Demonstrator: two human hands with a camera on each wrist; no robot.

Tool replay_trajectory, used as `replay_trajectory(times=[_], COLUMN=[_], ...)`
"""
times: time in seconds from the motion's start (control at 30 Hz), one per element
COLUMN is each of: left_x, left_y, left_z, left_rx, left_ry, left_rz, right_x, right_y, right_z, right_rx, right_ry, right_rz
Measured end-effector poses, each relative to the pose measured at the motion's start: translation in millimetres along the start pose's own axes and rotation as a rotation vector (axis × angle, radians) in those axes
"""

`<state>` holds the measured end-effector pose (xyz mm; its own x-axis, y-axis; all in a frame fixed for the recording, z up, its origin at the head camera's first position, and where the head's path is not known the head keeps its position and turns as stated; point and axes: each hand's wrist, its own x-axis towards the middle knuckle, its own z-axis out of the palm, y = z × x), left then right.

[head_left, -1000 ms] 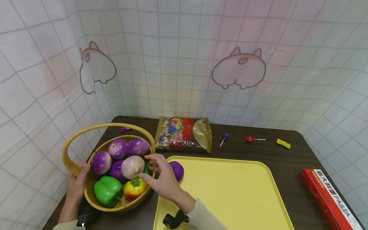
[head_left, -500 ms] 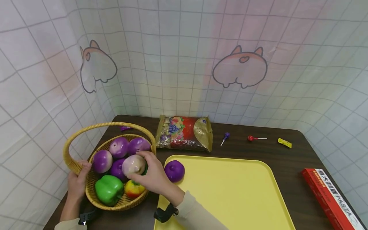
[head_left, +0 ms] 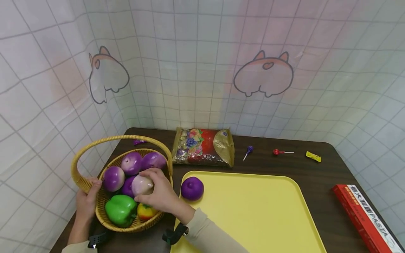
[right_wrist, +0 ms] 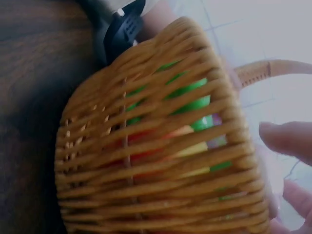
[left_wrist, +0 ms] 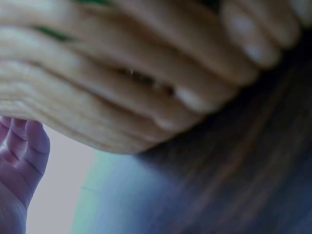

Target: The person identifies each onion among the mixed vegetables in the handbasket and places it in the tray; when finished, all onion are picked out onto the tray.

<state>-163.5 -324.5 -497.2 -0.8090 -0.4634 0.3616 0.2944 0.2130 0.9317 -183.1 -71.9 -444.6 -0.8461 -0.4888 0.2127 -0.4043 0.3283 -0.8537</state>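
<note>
My left hand (head_left: 86,200) grips the wicker basket (head_left: 126,229) at its left side, where the arched handle meets the rim. Over the basket's right part, my right hand (head_left: 162,193) holds a round purple-and-white vegetable (head_left: 140,185) between thumb and fingers. Beside it in the basket lie several glossy purple round vegetables (head_left: 113,178), a green bell pepper (head_left: 121,211) and a yellow-red tomato-like piece (head_left: 146,212), partly hidden by the hand. In the right wrist view, the thumb (right_wrist: 287,141) shows beyond the basket's woven wall (right_wrist: 161,156).
A yellow tray (head_left: 246,211) lies right of the basket, with a deep purple round vegetable (head_left: 192,188) at its corner. Behind are a candy bag (head_left: 204,147), two lollipops (head_left: 249,149) and a yellow-wrapped sweet (head_left: 313,156). A red pasta box (head_left: 364,218) lies at the right edge.
My right hand has moved left and its thumb and fingers have closed round the purple-and-white vegetable, which has shifted slightly left. My left hand keeps its grip on the basket.
</note>
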Motion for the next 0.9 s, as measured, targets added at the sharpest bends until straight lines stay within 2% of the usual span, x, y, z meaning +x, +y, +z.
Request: replay_trajectory(times=[0.13,0.23,0.4,0.6,0.67,0.9], left_x=[-0.9,-1.0,-1.1,-1.2,-0.9,-0.2], left_y=[1.2,1.5,1.9,2.3,2.0,0.6], left_z=[0.0,0.3,0.8,0.3,0.1,-0.2], left_rx=[-0.002,-0.007,-0.015,0.011,0.032,0.059], left_ry=[0.017,0.023,0.018,0.021,0.018,-0.004], left_rz=[-0.035,-0.055,-0.068,-0.061,-0.052,-0.028], right_x=[0.6,2.3,4.0,2.2,0.1,-13.9], right_y=[-0.4,-0.1,0.7,0.0,-0.6,1.0], right_z=[2.1,4.2,8.8,10.9,10.2,0.1], right_rx=[-0.051,-0.083,-0.118,-0.159,-0.112,0.193], right_ry=[-0.03,-0.022,0.006,0.024,0.042,0.1], right_rz=[0.004,0.019,0.032,-0.007,-0.023,-0.092])
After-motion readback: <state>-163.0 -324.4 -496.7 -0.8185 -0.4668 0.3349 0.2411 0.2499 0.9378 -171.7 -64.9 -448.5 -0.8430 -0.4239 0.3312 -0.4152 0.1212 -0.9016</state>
